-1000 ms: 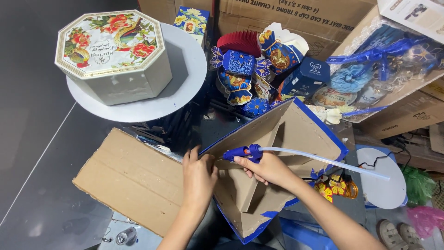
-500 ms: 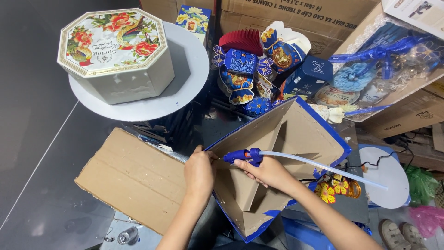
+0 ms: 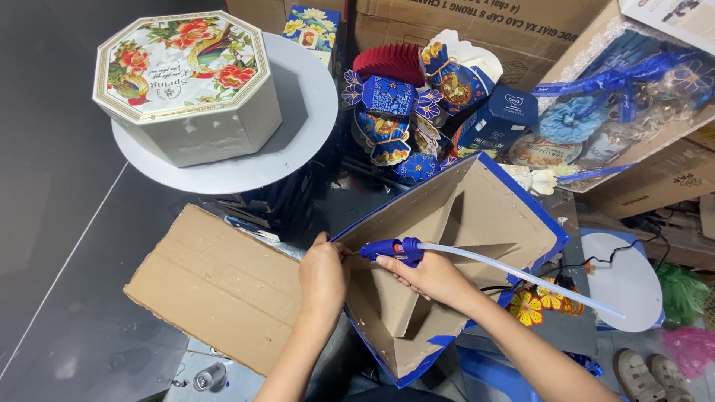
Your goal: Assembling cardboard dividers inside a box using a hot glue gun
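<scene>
Cluttered dark floor: right hand (image 3: 432, 277) grip holds glue gun (image 3: 393, 250); left hand (image 3: 323, 277) pinches box (image 3: 477, 223) edge.

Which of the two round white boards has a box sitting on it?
The larger white disc at upper left: the octagonal floral box sits on it. The smaller white disc at lower right, beyond the glue stick's end, carries no box.

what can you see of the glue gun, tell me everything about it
The glue gun has a blue plastic body with a long, pale, translucent glue stick running out of its back toward the lower right. It lies roughly level, nozzle pointing left at the edge of the open blue-edged cardboard box. The right hand grips it from below; the left hand sits just beside the nozzle on the box edge.
</scene>
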